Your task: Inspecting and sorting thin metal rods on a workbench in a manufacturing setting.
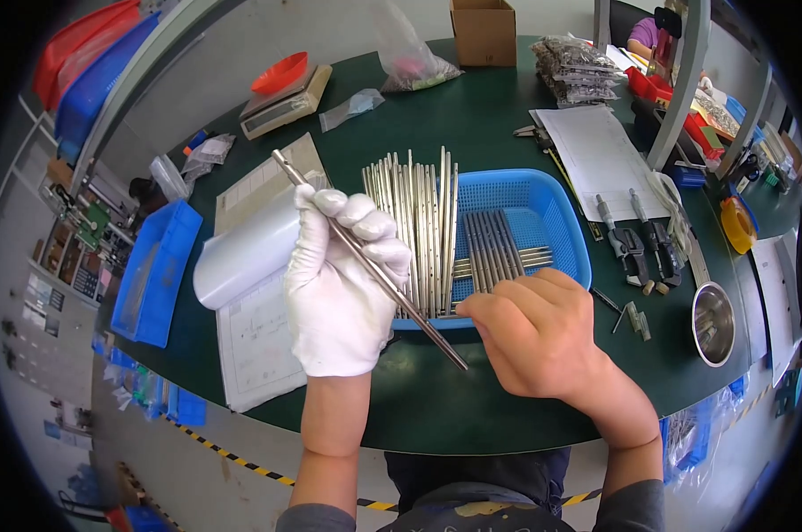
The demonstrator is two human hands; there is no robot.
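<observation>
My left hand (337,306), in a white glove, is closed around a long metal rod (429,331). The rod slants from the upper left down to the lower right, and small marks or holes show near its ends. My bare right hand (538,332) is curled at the near side of a blue perforated basket (581,244); its thumb and fingers are pressed together, and what they hold, if anything, is hidden. Many bright metal rods (423,226) lie side by side over the basket's left part. Inside it, a row of darker rods (490,239) rests across several crosswise rods.
Left stand a rolled clear plastic sheet (250,251) on papers and a blue bin (157,270). Right lie two micrometers (630,250), a caliper (532,133), a sheet (596,151) and a metal bowl (713,324). A scale (286,102) and carton (483,33) stand farther back.
</observation>
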